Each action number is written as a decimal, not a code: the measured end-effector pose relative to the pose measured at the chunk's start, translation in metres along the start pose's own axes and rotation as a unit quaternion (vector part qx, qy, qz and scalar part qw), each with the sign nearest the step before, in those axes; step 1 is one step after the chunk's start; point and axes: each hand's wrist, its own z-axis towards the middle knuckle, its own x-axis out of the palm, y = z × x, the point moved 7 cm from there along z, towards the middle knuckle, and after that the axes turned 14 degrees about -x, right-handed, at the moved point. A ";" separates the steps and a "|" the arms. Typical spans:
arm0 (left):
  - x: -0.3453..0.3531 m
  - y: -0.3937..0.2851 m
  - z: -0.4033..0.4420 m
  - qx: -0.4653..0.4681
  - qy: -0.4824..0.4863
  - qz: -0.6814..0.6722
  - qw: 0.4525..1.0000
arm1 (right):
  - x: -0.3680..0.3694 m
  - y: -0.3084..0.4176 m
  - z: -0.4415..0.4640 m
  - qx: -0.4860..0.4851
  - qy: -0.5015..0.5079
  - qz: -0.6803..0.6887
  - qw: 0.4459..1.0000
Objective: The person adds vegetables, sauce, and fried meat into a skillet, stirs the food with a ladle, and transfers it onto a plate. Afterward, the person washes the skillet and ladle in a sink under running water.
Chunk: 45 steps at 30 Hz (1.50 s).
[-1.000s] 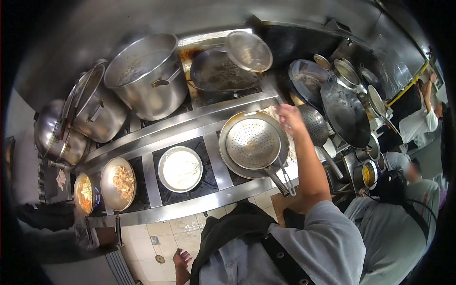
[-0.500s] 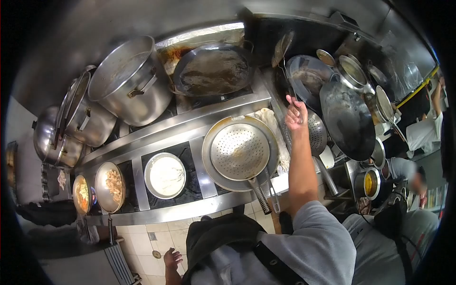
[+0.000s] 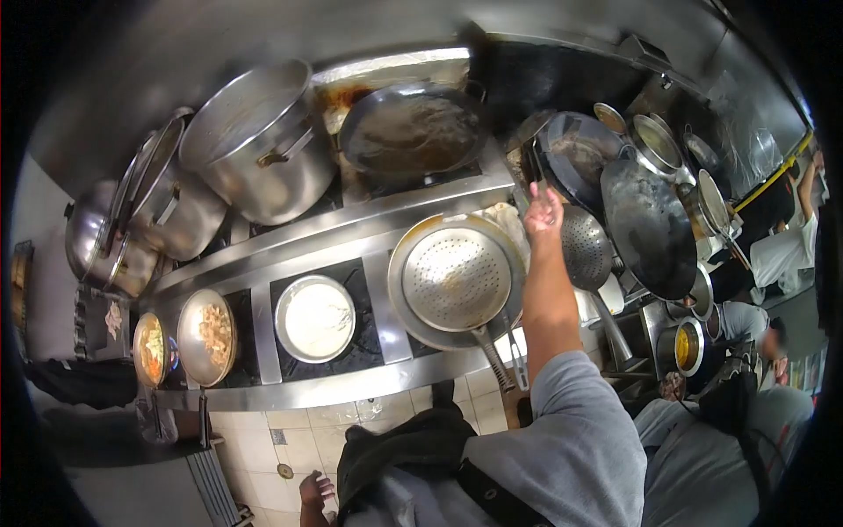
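Note:
My right hand (image 3: 544,211) is closed around the dark handle of a long-handled utensil with a rounded head (image 3: 529,128). Whether that head is a ladle or a skimmer is hard to tell; it rests near the left rim of a dark wok (image 3: 581,147). Just right of the hand is a perforated scoop (image 3: 586,249). To the left, a perforated strainer (image 3: 457,279) sits in a wide metal pan (image 3: 402,307). My left hand (image 3: 317,488) hangs low by my body, fingers loosely bent and apart, holding nothing.
A pot of white contents (image 3: 314,319) and two frying pans with food (image 3: 209,338) stand on the front burners. Behind are a tall stockpot (image 3: 263,167) and a wok (image 3: 413,136). More woks and strainers crowd the right, where another person (image 3: 746,325) is present.
The utensil's head has dropped from raised in the air to beside the dark wok's rim, with my right hand still on its handle. My left hand has moved slightly down. The view has shifted slightly.

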 end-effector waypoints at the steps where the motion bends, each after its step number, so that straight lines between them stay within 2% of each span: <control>1: -0.011 0.016 0.016 -0.152 0.008 -0.120 0.981 | 0.014 0.002 -0.013 -0.027 -0.044 -0.023 0.998; 2: -0.021 0.020 0.025 -0.154 0.005 -0.141 0.978 | 0.032 0.001 -0.034 -0.052 -0.091 -0.046 0.993; 3: -0.032 0.031 0.034 -0.169 -0.001 -0.144 0.975 | 0.055 -0.004 -0.057 -0.036 -0.069 -0.070 0.995; 4: -0.045 0.037 0.038 -0.141 0.018 -0.163 0.976 | 0.069 -0.012 -0.082 -0.010 -0.051 -0.093 0.994; 6: -0.070 0.040 0.046 -0.093 0.043 -0.191 0.976 | 0.093 -0.034 -0.139 0.007 0.108 -0.189 0.976; 8: -0.099 0.057 0.057 -0.108 0.040 -0.195 0.974 | 0.104 -0.064 -0.224 -0.059 0.046 -0.275 0.958; 10: -0.133 0.082 0.072 -0.128 0.041 -0.202 0.970 | 0.098 -0.095 -0.311 -0.138 -0.053 -0.395 0.907; 11: -0.152 0.090 0.076 -0.137 0.039 -0.215 0.966 | 0.089 -0.114 -0.345 -0.135 -0.069 -0.435 0.888; 13: -0.195 0.087 0.088 -0.094 0.036 -0.248 0.963 | 0.065 -0.147 -0.396 -0.121 -0.075 -0.528 0.837; 14: -0.216 0.073 0.085 -0.039 0.033 -0.267 0.962 | 0.054 -0.159 -0.414 -0.115 -0.069 -0.583 0.802; 15: -0.236 0.047 0.086 -0.030 0.016 -0.260 0.965 | 0.049 -0.176 -0.425 -0.106 -0.064 -0.582 0.804; 17: -0.283 0.010 0.111 0.063 -0.002 -0.327 0.943 | 0.032 -0.191 -0.446 -0.076 -0.140 -0.687 0.709; 18: -0.301 -0.032 0.090 0.071 -0.052 -0.326 0.941 | 0.010 -0.182 -0.448 -0.073 -0.137 -0.685 0.712; 20: -0.326 -0.095 0.085 0.130 -0.037 -0.322 0.937 | -0.042 -0.164 -0.430 -0.053 -0.112 -0.739 0.663; 22: -0.329 -0.146 0.096 0.142 0.030 -0.278 0.950 | -0.026 -0.166 -0.439 0.049 -0.111 -0.845 0.520; 23: -0.317 -0.177 0.075 0.129 0.093 -0.231 0.960 | -0.063 -0.131 -0.418 -0.038 0.018 -0.957 0.287; 24: -0.303 -0.190 0.084 0.122 0.194 -0.224 0.947 | -0.100 -0.096 -0.405 -0.154 0.062 -0.986 -0.018; 25: -0.292 -0.197 0.086 0.073 0.221 -0.220 0.947 | -0.021 -0.140 -0.438 -0.121 -0.036 -0.990 0.064; 26: -0.292 -0.195 0.092 0.073 0.219 -0.223 0.947 | 0.094 -0.212 -0.484 -0.094 -0.140 -0.977 0.133; 27: -0.279 -0.196 0.095 0.062 0.279 -0.176 0.942 | 0.102 -0.226 -0.479 -0.144 -0.119 -0.975 0.118; 28: -0.263 -0.202 0.094 0.055 0.339 -0.122 0.931 | 0.059 -0.215 -0.453 -0.261 -0.017 -0.950 0.171; 29: -0.256 -0.203 0.089 0.054 0.339 -0.143 0.928 | 0.022 -0.228 -0.425 -0.284 0.040 -0.896 0.338; 30: -0.250 -0.201 0.081 0.053 0.339 -0.165 0.925 | 0.080 -0.299 -0.431 -0.206 0.045 -0.882 0.420; 31: -0.246 -0.202 0.074 0.064 0.331 -0.172 0.926 | 0.074 -0.336 -0.415 -0.234 0.126 -0.833 0.486; 32: -0.245 -0.204 0.069 0.072 0.322 -0.180 0.927 | 0.105 -0.392 -0.412 -0.210 0.147 -0.758 0.599; 33: -0.246 -0.208 0.065 0.075 0.327 -0.180 0.925 | 0.163 -0.443 -0.420 -0.223 0.174 -0.785 0.552; 34: -0.250 -0.208 0.060 0.076 0.330 -0.187 0.922 | 0.202 -0.484 -0.419 -0.210 0.226 -0.771 0.558; 35: -0.257 -0.210 0.057 0.070 0.318 -0.170 0.930 | 0.245 -0.522 -0.420 -0.208 0.249 -0.773 0.545; 36: -0.267 -0.212 0.055 0.068 0.314 -0.169 0.932 | 0.266 -0.550 -0.405 -0.246 0.296 -0.764 0.517; 37: -0.276 -0.211 0.061 0.066 0.323 -0.161 0.930 | 0.320 -0.588 -0.418 -0.262 0.305 -0.744 0.534; 38: -0.285 -0.212 0.069 0.067 0.336 -0.148 0.928 | 0.357 -0.622 -0.419 -0.303 0.341 -0.721 0.521; 39: -0.295 -0.214 0.073 0.055 0.350 -0.135 0.926 | 0.385 -0.655 -0.411 -0.289 0.370 -0.700 0.538; 41: -0.310 -0.214 0.090 0.039 0.357 -0.113 0.927 | 0.443 -0.725 -0.401 -0.314 0.402 -0.702 0.496; 42: -0.316 -0.215 0.093 0.032 0.364 -0.101 0.925 | 0.467 -0.759 -0.391 -0.344 0.427 -0.723 0.420; 43: -0.321 -0.219 0.094 0.029 0.381 -0.093 0.919 | 0.480 -0.797 -0.368 -0.322 0.451 -0.725 0.409; 45: -0.322 -0.217 0.110 -0.004 0.415 -0.084 0.906 | 0.509 -0.863 -0.336 -0.323 0.432 -0.796 0.273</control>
